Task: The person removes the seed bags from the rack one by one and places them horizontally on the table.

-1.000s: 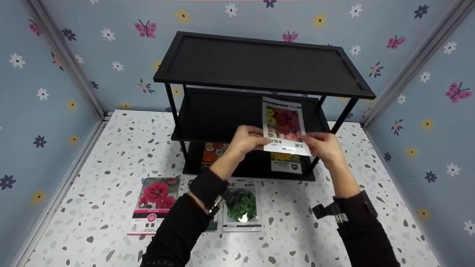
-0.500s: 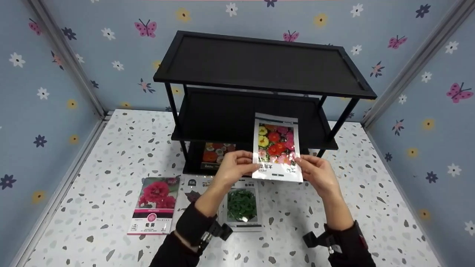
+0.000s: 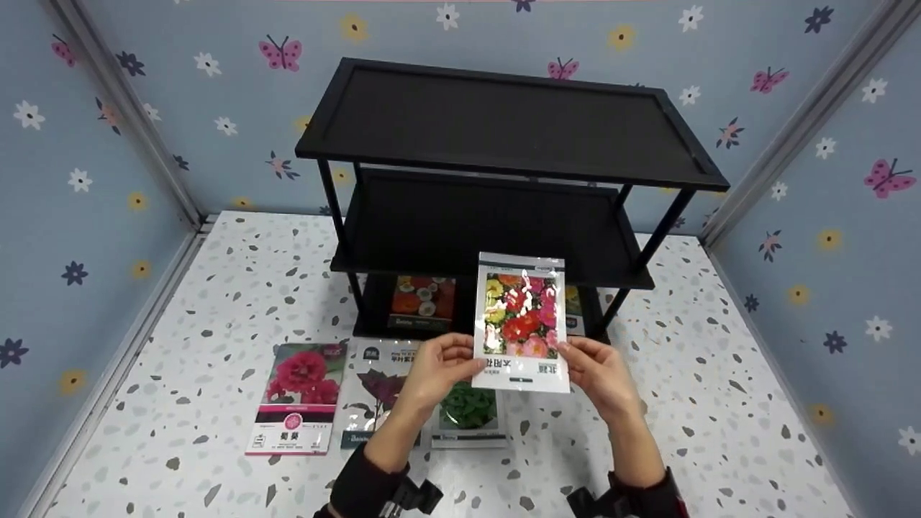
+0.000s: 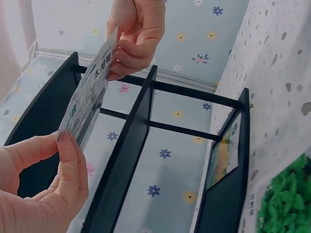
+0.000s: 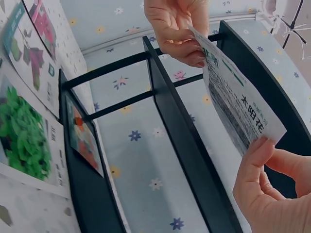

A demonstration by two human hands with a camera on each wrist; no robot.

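Between both hands is a flower seed packet (image 3: 519, 316), its front showing red, pink and yellow blooms and a white label band. My left hand (image 3: 440, 370) pinches its near left corner between thumb and fingers. At the opposite near corner, my right hand (image 3: 601, 374) pinches it the same way. The packet is held up in front of the black three-tier shelf (image 3: 496, 223), tilted, overlapping the middle and bottom tiers in the head view. In the left wrist view the packet (image 4: 90, 94) appears nearly edge-on, with the right hand (image 4: 138, 36) at its far side.
On the speckled surface (image 3: 180, 374) before the shelf lie a pink hollyhock packet (image 3: 295, 396), a purple-leaf packet (image 3: 374, 403) and a green-leaf packet (image 3: 468, 417). The bottom tier bears an orange-flower packet (image 3: 423, 301) and a yellow one (image 3: 573, 306). Patterned walls (image 3: 237, 93) enclose the area.
Both hands have drawn the flower seed packet away from the middle tier, toward the person and slightly left. The packets on the surface stay put; the purple-leaf one shows more now.
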